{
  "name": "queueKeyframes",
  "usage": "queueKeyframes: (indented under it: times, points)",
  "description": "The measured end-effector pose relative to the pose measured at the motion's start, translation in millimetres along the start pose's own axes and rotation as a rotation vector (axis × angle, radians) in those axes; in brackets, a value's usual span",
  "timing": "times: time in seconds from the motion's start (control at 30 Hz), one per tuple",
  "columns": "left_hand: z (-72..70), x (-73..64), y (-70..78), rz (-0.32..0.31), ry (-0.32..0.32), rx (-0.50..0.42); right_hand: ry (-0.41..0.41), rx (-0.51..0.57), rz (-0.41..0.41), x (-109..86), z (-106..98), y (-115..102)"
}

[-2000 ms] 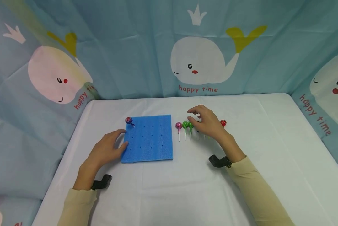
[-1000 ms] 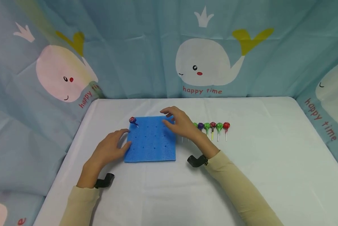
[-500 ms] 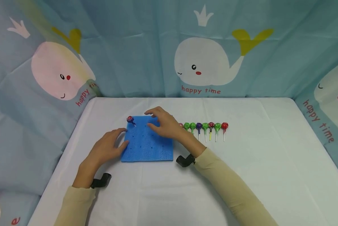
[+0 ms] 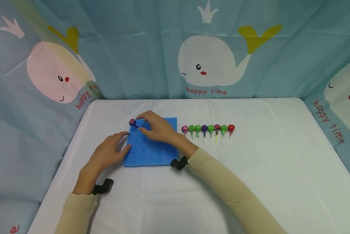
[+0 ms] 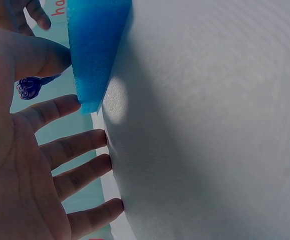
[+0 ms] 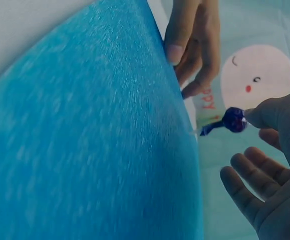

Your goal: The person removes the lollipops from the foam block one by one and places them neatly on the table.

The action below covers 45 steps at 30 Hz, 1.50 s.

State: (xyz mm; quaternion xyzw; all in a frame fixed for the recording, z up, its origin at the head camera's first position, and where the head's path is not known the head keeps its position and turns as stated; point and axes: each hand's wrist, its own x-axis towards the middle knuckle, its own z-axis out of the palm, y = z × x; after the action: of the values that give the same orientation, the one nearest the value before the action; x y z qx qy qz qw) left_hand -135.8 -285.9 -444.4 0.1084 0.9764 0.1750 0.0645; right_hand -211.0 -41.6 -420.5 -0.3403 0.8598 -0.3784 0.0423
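A blue foam board [image 4: 151,158] dotted with small holes lies left of centre on the table. At its far left corner one lollipop [image 4: 132,122] in a dark blue and red wrapper stands tilted on its stick. My right hand [image 4: 158,128] is over the board, its thumb and forefinger spread close around that lollipop. In the right wrist view the thumb overlaps the lollipop's head [image 6: 234,120] and the other fingers are apart. My left hand [image 4: 107,151] rests at the board's left edge, thumb and forefinger touching it; the left wrist view shows its fingers [image 5: 87,145] extended.
Right of the board, several lollipops lie in a row, from a pink one [image 4: 185,129] to a red one [image 4: 231,128], with green and purple ones between. A white cloth [image 4: 265,182] covers the table. A whale-print curtain [image 4: 151,65] hangs behind.
My right hand has moved left from the lollipop row, across the board, to the lollipop at the far left corner. My left hand has stayed at the board's edge.
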Motion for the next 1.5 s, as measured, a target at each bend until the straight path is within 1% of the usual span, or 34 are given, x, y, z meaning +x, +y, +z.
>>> queueKeyframes:
  times: [0.1, 0.2, 0.3, 0.47, 0.6, 0.7, 0.93, 1.17, 1.33, 1.5]
  points:
    - [-1.3, -1.4, 0.2, -0.001, 0.002, -0.004, -0.007, 0.0, -0.016, 6.0, 4, -5]
    - [-2.6, -2.6, 2.0, 0.003, 0.017, -0.01, 0.0, 0.017, -0.051, 11.4, 9, -8]
    - [-0.3, -3.6, 3.5, 0.011, 0.028, -0.02, 0.014, 0.022, -0.065, 13.0, 14, -9]
    - [8.6, -7.6, 5.6, -0.001, 0.005, -0.025, 0.019, 0.016, -0.037, 9.2, 26, -8]
    - [10.9, -8.4, 4.8, -0.004, 0.021, -0.019, 0.05, 0.008, -0.038, 10.8, 30, -9]
    - [9.6, -7.6, 3.5, -0.001, 0.031, -0.018, 0.068, 0.001, -0.042, 13.2, 32, -9]
    - [5.8, -6.1, 2.7, 0.003, 0.028, -0.021, 0.093, -0.014, -0.04, 16.3, 37, -7]
    - [3.1, -4.9, 2.9, 0.013, 0.029, -0.013, 0.107, -0.051, -0.046, 19.1, 38, -8]
    - [0.0, -3.7, 3.8, 0.021, 0.033, -0.008, 0.114, -0.039, -0.053, 19.2, 37, -9]
    - [0.0, -3.5, 2.8, 0.018, 0.033, -0.007, 0.121, -0.03, -0.057, 18.8, 37, -10]
